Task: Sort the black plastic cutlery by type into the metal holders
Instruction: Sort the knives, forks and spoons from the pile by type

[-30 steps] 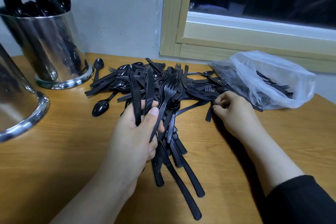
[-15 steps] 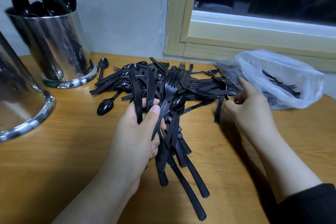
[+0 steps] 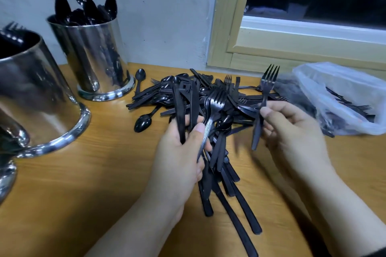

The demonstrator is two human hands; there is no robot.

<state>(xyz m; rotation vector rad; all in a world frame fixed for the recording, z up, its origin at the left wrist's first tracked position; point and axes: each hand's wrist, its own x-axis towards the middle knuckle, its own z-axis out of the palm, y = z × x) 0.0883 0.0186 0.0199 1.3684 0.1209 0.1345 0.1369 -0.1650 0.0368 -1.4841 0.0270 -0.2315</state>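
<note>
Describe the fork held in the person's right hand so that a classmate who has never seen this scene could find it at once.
Start at the window frame and drop to the wooden table below it. Beside the clear plastic bag, the right hand pinches one black fork. Unlike the heap's cutlery, it stands upright, prongs up, lifted clear of the rest.
</note>
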